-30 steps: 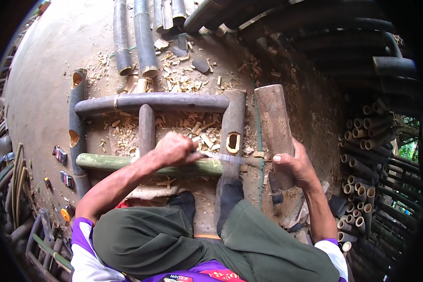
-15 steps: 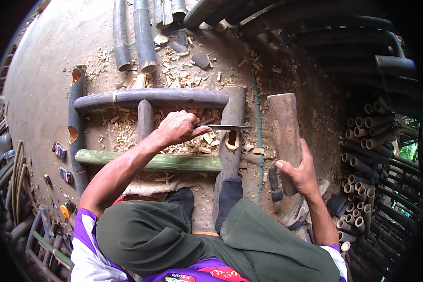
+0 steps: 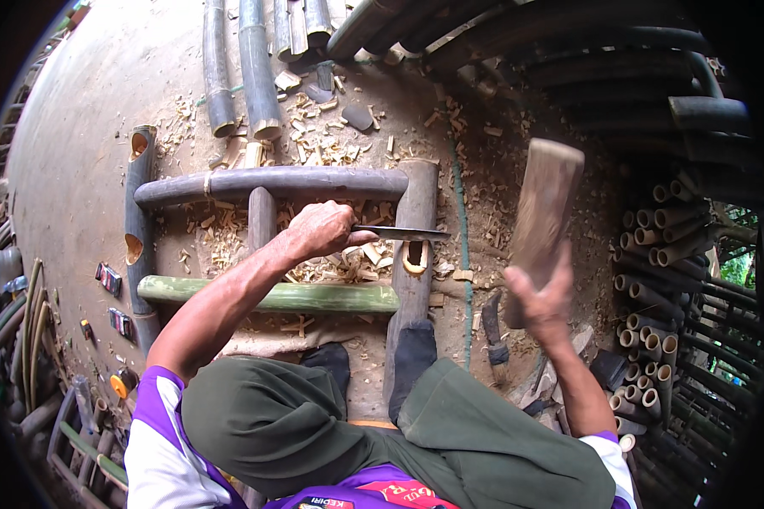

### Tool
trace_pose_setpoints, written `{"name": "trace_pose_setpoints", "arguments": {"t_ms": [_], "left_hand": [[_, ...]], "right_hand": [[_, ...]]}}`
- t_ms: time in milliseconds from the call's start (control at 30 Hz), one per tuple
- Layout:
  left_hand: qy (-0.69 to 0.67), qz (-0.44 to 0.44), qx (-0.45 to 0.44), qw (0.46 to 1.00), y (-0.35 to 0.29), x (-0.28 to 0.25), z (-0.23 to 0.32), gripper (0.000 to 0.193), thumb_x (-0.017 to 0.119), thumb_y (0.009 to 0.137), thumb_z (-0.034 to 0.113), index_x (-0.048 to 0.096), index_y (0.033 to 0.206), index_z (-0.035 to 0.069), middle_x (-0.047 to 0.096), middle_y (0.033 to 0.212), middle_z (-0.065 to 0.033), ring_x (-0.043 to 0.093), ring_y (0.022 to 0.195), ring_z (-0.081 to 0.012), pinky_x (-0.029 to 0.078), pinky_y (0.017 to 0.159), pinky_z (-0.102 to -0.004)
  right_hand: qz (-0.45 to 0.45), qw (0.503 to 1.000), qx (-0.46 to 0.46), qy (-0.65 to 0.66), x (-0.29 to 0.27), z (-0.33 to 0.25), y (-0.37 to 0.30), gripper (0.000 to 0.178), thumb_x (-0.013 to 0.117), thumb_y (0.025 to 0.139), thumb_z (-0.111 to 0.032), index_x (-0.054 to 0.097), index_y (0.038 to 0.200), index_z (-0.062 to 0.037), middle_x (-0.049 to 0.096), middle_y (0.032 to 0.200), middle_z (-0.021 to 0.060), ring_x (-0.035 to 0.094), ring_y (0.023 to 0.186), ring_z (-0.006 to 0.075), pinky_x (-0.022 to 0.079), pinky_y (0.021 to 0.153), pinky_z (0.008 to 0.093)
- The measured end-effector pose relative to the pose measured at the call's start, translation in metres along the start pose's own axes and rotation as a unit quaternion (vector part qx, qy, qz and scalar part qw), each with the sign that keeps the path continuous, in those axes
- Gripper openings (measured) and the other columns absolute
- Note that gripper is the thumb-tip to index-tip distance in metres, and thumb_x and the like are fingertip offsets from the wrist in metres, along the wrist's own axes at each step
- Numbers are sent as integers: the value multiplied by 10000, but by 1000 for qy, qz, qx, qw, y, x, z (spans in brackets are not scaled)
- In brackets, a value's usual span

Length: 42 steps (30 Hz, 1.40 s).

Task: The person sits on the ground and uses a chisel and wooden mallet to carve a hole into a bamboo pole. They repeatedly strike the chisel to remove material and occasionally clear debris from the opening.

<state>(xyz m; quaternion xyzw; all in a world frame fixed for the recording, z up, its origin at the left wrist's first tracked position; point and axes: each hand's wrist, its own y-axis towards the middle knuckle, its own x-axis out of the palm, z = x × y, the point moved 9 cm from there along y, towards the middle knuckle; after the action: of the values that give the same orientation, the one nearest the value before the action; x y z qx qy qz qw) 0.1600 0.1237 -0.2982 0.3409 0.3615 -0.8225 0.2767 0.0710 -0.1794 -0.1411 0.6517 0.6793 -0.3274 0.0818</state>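
My left hand (image 3: 321, 231) is closed round the handle of a knife (image 3: 407, 233). Its dark blade lies across the upright bamboo post (image 3: 413, 305), just above an oval hole (image 3: 414, 254) with a pale cut edge. In my right hand (image 3: 545, 297), blurred by motion, is a thick wooden block (image 3: 545, 204), raised to the right of the post. The post joins a dark bamboo rail (image 3: 272, 181) and a green bamboo rail (image 3: 306, 296), which run left to another post (image 3: 140, 220) with cut holes. My foot (image 3: 413, 360) rests on the near end of the right post.
A curved-blade tool (image 3: 495, 339) lies on the ground by my right forearm. Wood chips (image 3: 229, 242) litter the floor. Bamboo poles (image 3: 259, 68) lie ahead, and a stack of cut bamboo (image 3: 654, 339) stands at right. A tape measure (image 3: 123, 382) sits at left.
My right hand has swung the wooden block to the right, tilting its top rightward. The left hand and knife stay nearly in place over the post.
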Motion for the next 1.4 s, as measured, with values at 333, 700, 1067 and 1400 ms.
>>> {"name": "trace_pose_setpoints", "arguments": {"t_ms": [333,700,1067,1400], "left_hand": [[-1,12,22,1000,0,0,-7,789,666,940,693,677,649,-40,660,648,-272,708,677,-460,566,607,-521],[-6,-6,41,999,6,8,-15,869,652,927,744,597,589,-55,598,590,-282,669,612,-467,522,565,-532],[50,34,48,997,5,4,-11,761,647,938,726,707,672,16,665,616,-196,725,636,-393,576,593,-496],[53,200,72,976,-73,7,11,441,871,798,317,661,1152,156,634,972,-70,696,858,-295,546,756,-428]], "right_hand": [[29,992,36,113,-30,-26,12,834,809,808,-414,464,1430,20,618,1160,185,655,1024,236,582,920,405],[26,981,21,189,-27,-20,7,688,784,844,-392,483,1304,23,648,1015,139,679,711,185,612,650,327],[-119,946,184,238,8,41,-6,775,783,827,-325,469,1428,51,668,1070,147,701,846,218,603,773,348],[-56,954,202,212,9,80,-18,653,827,844,-303,526,1339,-2,659,966,77,666,754,150,585,650,329]]}}
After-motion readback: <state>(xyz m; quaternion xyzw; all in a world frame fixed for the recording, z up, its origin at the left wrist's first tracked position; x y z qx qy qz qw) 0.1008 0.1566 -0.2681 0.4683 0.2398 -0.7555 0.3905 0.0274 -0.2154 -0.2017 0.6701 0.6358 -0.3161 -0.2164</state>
